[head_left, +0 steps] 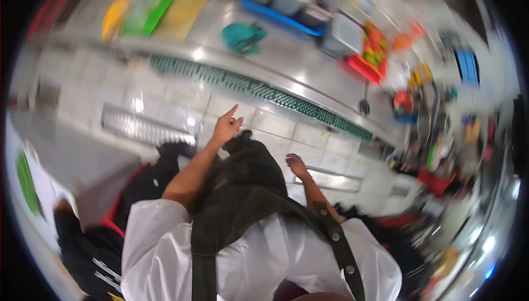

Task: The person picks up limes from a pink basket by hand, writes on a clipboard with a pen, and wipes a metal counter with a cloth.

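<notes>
My left hand [227, 127] hangs in the air in front of the dark apron [242, 196], over the tiled floor. Its index finger is stretched out, the other fingers are apart, and nothing is in it. Lower and to the right, my right hand [296, 164] is beside the apron, touching nothing that I can see. Its fingers look bent, but blur hides whether they are closed. Nearest ahead of both hands is the steel counter [193, 61], on which a crumpled teal cloth [242, 38] lies.
The counter also bears a green board [151, 14], a yellow board [184, 14], a blue tray [264, 12] of containers and a red basket [366, 69] of green-yellow pieces. Metal grates [143, 127] lie in the floor. A person in black [88, 246] stands close at left.
</notes>
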Available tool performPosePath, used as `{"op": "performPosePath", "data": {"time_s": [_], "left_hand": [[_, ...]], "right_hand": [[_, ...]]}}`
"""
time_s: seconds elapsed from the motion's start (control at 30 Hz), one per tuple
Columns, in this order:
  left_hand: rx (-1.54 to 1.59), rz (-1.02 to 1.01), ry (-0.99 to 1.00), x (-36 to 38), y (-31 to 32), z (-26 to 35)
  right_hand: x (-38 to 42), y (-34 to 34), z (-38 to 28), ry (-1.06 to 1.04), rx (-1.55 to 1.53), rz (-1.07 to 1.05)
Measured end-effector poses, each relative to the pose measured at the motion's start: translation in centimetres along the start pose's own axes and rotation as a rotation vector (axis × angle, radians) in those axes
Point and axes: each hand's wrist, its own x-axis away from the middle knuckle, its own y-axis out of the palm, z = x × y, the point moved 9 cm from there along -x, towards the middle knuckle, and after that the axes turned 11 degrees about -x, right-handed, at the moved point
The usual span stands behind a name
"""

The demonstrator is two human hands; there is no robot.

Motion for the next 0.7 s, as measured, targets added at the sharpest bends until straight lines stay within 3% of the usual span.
{"op": "performPosePath", "data": {"time_s": [0.07,0.13,0.2,0.27,0.3,0.4,0.43,0.47,0.53,0.63,0.7], "left_hand": [[0.006,0.090,-0.148,5.3,0.1,-8.9],[0.013,0.061,-0.392,10.6,1.0,-15.2],[-0.034,0.050,-0.459,13.2,2.8,-23.3],[0.010,0.092,-0.619,15.3,3.0,-27.2],[-0.002,0.050,-0.712,15.8,2.5,-26.2],[-0.032,0.063,-0.602,14.2,6.6,-31.9],[0.016,-0.030,-0.655,14.2,7.4,-31.5],[-0.090,-0.170,-0.837,15.3,8.9,-31.4],[-0.099,-0.330,-0.977,17.8,11.5,-29.1],[0.022,-0.259,-0.991,18.4,23.0,-35.4],[0.075,-0.091,-1.077,19.0,25.8,-33.2]], "right_hand": [[1.9,1.9,-6.3,0.204,-0.067,-0.191],[0.6,3.6,-5.7,0.087,0.075,-0.295],[-1.8,5.0,-4.2,0.126,0.033,-0.336],[-2.2,7.1,-7.0,0.200,0.234,-0.429],[-3.0,7.4,-7.4,0.200,0.347,-0.464],[-5.6,8.6,-10.7,0.113,0.681,-0.600],[-6.7,8.6,-10.7,0.096,0.749,-0.654],[-7.8,8.2,-10.6,0.082,0.814,-0.715],[-8.5,6.5,-12.3,0.243,0.857,-0.819],[-12.3,5.4,-11.8,0.333,0.903,-0.957],[-13.8,4.7,-10.8,0.324,0.973,-1.056]]}}
